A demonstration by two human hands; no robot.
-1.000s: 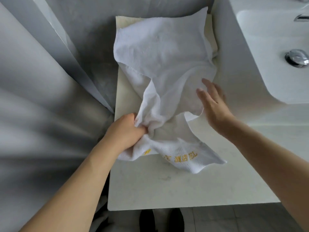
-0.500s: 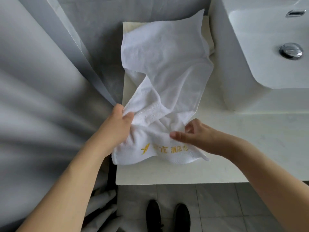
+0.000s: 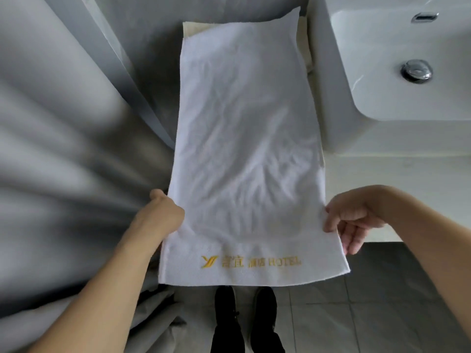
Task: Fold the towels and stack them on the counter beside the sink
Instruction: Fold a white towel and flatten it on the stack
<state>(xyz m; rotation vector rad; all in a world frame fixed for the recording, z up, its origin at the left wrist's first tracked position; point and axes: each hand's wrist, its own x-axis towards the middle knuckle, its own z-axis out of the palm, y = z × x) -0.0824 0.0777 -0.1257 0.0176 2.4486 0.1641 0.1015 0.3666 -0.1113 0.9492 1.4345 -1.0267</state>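
A left hand (image 3: 163, 215) and right hand (image 3: 354, 220) pinch opposite edges of a soft, limp white towel (image 3: 244, 138) spread along the counter (image 3: 369, 174) beside the sink (image 3: 407, 59), likely best gripped at its corners.

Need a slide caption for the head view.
Both hands, left and right, hold a white embroidered hotel towel spread flat beside the sink.

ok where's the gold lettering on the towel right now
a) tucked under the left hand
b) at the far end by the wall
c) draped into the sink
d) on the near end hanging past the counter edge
d: the gold lettering runs across the near end of the towel, which hangs past the counter edge above the floor, between the left hand and right hand holding its sides.
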